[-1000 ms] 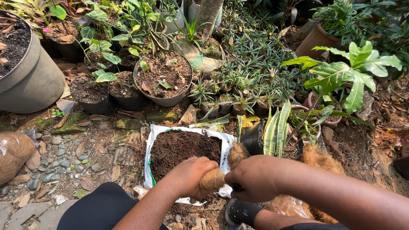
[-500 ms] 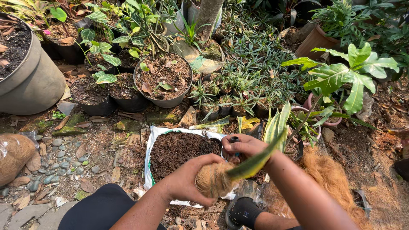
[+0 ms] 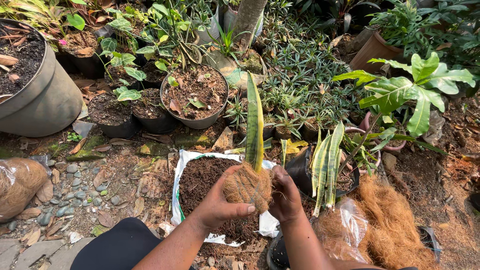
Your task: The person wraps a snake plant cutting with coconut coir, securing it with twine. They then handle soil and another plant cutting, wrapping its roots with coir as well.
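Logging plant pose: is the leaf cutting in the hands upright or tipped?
Upright: the leaf cutting points straight up from the fibre ball cupped between left hand and right hand.

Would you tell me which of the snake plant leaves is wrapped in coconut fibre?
The single upright leaf both hands hold; the others stand in the black pot.

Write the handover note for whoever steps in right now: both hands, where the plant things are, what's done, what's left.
Left hand: cups the coir-wrapped root ball from the left, fingers closed on it.
Right hand: presses the ball from the right.
Snake plant leaf stands upright out of the ball, over the open white bag of soil.
Black pot with more leaves sits just right; loose coir pile beyond it.
Done: roots wrapped in fibre.
Left: the ball is in the hands, not yet in any pot.
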